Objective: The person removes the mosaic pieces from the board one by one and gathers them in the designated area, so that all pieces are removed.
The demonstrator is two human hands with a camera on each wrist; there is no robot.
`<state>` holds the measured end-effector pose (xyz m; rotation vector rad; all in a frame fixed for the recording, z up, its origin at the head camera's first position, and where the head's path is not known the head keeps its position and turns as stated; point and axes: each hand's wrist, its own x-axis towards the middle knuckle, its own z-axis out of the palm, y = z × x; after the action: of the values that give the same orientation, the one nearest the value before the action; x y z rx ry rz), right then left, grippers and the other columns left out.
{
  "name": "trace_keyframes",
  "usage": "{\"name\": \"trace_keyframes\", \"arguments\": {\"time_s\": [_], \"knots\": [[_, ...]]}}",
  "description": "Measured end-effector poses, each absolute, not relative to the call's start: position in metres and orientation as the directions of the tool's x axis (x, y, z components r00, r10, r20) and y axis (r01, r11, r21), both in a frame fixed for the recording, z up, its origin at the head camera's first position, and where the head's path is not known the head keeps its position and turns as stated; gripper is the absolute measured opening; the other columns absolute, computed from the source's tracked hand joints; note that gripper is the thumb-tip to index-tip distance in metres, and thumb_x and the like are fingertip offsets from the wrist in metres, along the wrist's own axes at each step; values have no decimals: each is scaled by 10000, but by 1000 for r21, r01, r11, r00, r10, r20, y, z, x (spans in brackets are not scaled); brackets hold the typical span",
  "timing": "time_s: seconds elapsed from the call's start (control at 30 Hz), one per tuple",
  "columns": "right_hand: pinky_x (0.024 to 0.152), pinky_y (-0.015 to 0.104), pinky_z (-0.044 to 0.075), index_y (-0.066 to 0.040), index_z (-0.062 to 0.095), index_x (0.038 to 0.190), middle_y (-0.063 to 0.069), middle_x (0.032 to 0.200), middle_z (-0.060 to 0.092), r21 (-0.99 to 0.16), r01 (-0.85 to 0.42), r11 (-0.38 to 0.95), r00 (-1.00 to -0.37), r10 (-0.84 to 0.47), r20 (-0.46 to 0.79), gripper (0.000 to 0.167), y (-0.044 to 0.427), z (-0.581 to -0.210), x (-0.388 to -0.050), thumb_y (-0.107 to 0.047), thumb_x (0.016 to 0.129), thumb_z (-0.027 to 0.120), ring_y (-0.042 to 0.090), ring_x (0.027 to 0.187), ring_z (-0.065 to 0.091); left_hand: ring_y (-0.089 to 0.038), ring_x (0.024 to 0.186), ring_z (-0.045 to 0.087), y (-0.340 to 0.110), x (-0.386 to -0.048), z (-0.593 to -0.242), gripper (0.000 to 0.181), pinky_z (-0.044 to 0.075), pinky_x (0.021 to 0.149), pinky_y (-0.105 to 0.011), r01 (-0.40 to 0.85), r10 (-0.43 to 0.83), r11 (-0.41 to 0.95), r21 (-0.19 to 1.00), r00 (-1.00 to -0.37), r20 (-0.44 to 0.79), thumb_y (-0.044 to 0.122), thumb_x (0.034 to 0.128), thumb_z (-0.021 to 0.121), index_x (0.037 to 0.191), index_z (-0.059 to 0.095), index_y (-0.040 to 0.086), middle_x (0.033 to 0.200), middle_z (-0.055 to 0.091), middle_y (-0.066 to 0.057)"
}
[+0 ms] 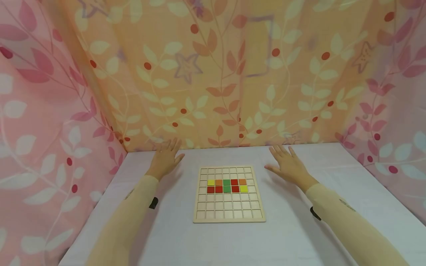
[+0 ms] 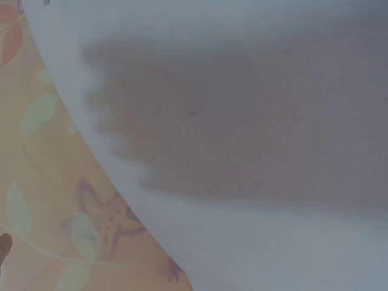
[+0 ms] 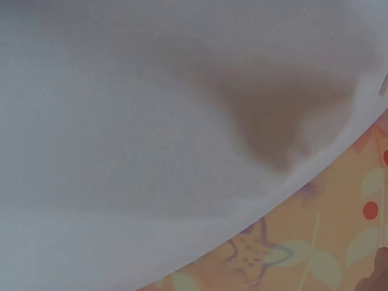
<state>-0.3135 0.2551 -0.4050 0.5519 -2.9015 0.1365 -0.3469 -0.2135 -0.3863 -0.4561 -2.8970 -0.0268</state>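
Observation:
A square wooden grid board (image 1: 229, 214) lies flat between the two hands in the head view. Two rows of coloured square tiles fill part of it: yellow, orange, green (image 1: 226, 182), red and orange above; red, red, green, red and yellow below. Left of the board, the left hand (image 1: 165, 159) is spread with straight fingers and holds nothing. The right hand (image 1: 288, 166), fingers also spread, is empty to the board's right. Both wrist views show mainly hand shadows on the white cloth; only a bit of fingertip shows at each frame's edge.
A white cloth (image 1: 173, 240) covers the table. Behind it hangs an orange curtain (image 1: 216, 55) with leaves and stars, and pink leaf-patterned curtains stand at the left (image 1: 40, 129) and right (image 1: 392, 111). Each sleeve has a dark piece near the wrist.

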Motion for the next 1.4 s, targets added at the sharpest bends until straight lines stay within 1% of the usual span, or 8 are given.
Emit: {"name": "trace_keyframes", "arguments": {"time_s": [0.2, 0.43, 0.7, 0.87, 1.03, 1.13, 1.3, 1.4], "knots": [[1243, 611, 75, 5, 251, 1556, 238, 1625, 201, -65, -379, 923, -911, -360, 201, 844, 253, -403, -308, -558, 978, 500, 406, 1517, 157, -369, 1520, 196, -210, -340, -385, 680, 171, 1221, -641, 332, 324, 943, 3, -923, 210, 444, 1051, 392, 1592, 187, 87, 1659, 175, -144], [1240, 611, 99, 3, 279, 1548, 226, 1625, 221, -71, -398, 915, -901, -375, 218, 835, 254, -405, -302, -543, 968, 530, 403, 1514, 173, -360, 1522, 194, -210, -335, -388, 678, 205, 1208, -645, 358, 346, 933, 20, -914, 211, 439, 1048, 401, 1593, 187, 98, 1658, 182, -140], [1236, 612, 123, -10, 310, 1541, 210, 1622, 244, -44, -436, 899, -880, -416, 228, 827, 247, -407, -296, -561, 965, 528, 401, 1507, 202, -362, 1527, 173, -211, -321, -389, 695, 161, 1239, -606, 396, 378, 917, 51, -902, 207, 453, 1043, 422, 1590, 197, 87, 1664, 155, -130], [1236, 602, 155, -17, 338, 1532, 211, 1623, 246, -90, -451, 888, -876, -421, 236, 817, 241, -408, -288, -546, 951, 564, 398, 1500, 228, -364, 1525, 179, -209, -315, -393, 683, 189, 1227, -617, 411, 386, 908, 80, -896, 219, 447, 1039, 436, 1585, 224, 96, 1662, 165, -123], [1224, 593, 209, -20, 334, 1534, 209, 1628, 234, -123, -456, 881, -875, -419, 244, 818, 235, -409, -278, -537, 949, 577, 402, 1487, 260, -373, 1518, 192, -206, -309, -397, 679, 207, 1216, -628, 418, 380, 899, 130, -892, 243, 419, 1027, 480, 1578, 249, 96, 1652, 201, -133], [1216, 588, 236, -22, 327, 1537, 204, 1630, 230, -157, -452, 878, -879, -409, 247, 826, 233, -410, -273, -534, 944, 588, 410, 1478, 276, -365, 1516, 210, -205, -306, -398, 687, 211, 1222, -613, 413, 367, 896, 163, -895, 254, 422, 1021, 497, 1577, 257, 98, 1651, 205, -129], [1200, 597, 260, -6, 321, 1535, 221, 1625, 229, -232, -444, 866, -890, -396, 226, 823, 229, -410, -268, -501, 944, 609, 440, 1468, 274, -333, 1523, 208, -203, -299, -400, 716, 211, 1232, -588, 391, 342, 892, 226, -912, 228, 463, 1012, 504, 1583, 244, 120, 1660, 186, -106], [1182, 619, 275, 13, 313, 1532, 239, 1618, 233, -278, -426, 861, -902, -378, 211, 821, 227, -408, -266, -454, 939, 638, 463, 1460, 272, -348, 1518, 216, -203, -296, -400, 723, 238, 1216, -602, 378, 325, 881, 284, -920, 218, 469, 1006, 517, 1585, 242, 134, 1665, 175, -89]]}}
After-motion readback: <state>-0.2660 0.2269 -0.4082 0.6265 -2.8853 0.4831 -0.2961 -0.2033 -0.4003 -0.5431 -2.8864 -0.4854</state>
